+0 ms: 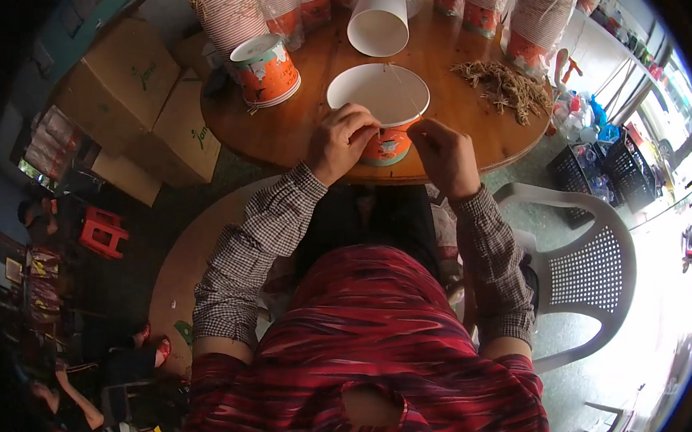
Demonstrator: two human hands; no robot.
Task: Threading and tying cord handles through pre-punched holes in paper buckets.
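An orange printed paper bucket (386,150) with a white inside stands upright near the table's front edge, its mouth towards me. Thin tan string shows at its far rim and at its right rim. My left hand (338,145) is at the near left of the bucket, thumb and fingertips pinched together. On the near right side, my right hand (449,157) is closed too, its fingers curled in beside the rim. Whatever lies between the fingertips of either hand is too small to make out; the string near them is very thin.
On the round wooden table (318,141) lie a heap of tan strings (506,88) and a white bucket (379,28) on its side. Another orange bucket (267,77) stands at the left. Several nested stacks line the back. A grey plastic chair (618,259) and cardboard boxes (128,75) flank the table.
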